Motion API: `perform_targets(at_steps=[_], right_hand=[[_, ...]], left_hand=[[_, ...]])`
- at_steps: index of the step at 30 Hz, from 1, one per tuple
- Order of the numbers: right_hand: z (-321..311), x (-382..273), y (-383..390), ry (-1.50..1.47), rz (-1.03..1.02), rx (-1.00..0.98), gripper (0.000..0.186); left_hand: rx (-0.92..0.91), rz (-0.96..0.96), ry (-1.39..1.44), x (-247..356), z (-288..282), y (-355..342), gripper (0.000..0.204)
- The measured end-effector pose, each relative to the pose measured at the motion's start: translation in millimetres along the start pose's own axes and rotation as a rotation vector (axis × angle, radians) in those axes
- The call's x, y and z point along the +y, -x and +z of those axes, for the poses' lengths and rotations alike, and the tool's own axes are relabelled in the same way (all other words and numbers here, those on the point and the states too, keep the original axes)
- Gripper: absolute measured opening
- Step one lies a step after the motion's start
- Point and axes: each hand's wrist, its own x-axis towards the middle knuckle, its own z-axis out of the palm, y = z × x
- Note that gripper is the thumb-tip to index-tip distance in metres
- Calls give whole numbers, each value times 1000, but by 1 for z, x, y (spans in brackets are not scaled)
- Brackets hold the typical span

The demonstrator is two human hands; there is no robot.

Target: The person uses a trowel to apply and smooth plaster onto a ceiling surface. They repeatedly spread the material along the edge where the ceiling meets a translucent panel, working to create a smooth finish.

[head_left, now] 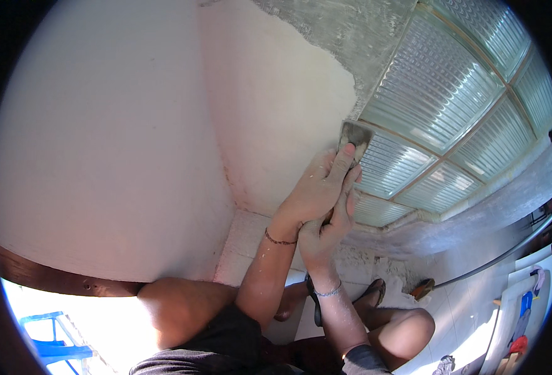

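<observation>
A metal scraper [357, 131] with pale residue on its blade lies against the wall where white plaster [276, 112] meets glass blocks [431, 75]; bare grey cement [344, 28] borders the plaster above. My left hand [313, 187] grips the scraper, fingers laid along the blade. Just below it, my right hand [326, 231] is closed round the handle, which is mostly hidden behind the fingers. White specks dot both forearms.
A smooth white wall [101, 144] fills the left, above a brown wooden edge [69, 275] and blue plastic stool [51, 350]. My bent knees are low in view. At right are a long grey pole [494, 259] and a white board [504, 337] holding small coloured items.
</observation>
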Motion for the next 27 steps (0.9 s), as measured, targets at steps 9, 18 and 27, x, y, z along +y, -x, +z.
perform_targets(at_steps=[9,18,27], right_hand=[[-2,-6,-6,-133,87,-6,71],[-17,-15,-46,-282,111,1,69],[-5,-15,-18,-107,-7,71,69]], left_hand=[[13,93,-21,9,4,-3,54],[-124,220,7,54,14,-18,54],[-58,168,44,27,5,4,52]])
